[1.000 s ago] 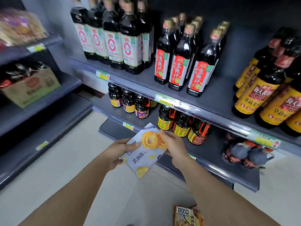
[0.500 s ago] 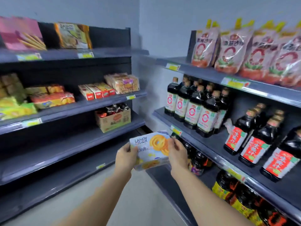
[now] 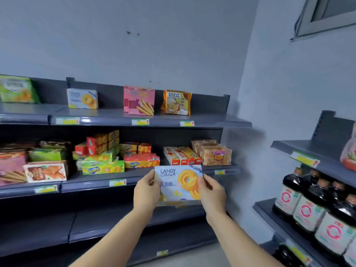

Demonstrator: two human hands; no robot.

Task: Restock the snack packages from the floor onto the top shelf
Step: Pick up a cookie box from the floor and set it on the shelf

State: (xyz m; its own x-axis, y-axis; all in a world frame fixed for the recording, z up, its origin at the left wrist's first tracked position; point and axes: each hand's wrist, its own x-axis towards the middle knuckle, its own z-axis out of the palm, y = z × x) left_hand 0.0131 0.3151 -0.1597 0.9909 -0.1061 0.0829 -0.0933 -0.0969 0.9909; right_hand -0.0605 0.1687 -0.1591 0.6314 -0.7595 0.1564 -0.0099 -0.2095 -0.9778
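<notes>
**Head view.**

**Change:** one second ago the package was held low beside the bottles, just above the floor. It is now raised and turned face-on toward the snack shelving.

**Meaning:** pickup is complete. The placing step is in hand and not yet done.

**Hands:** the left hand grips the package's left edge. The right hand grips its right edge. The fingers of both curl round it.

**Position:** the package sits level between the hands, in front of the middle shelf and well below the top shelf. A matching package stands up and to the left on the top shelf. The bare shelf beside it is a likely slot.
</notes>
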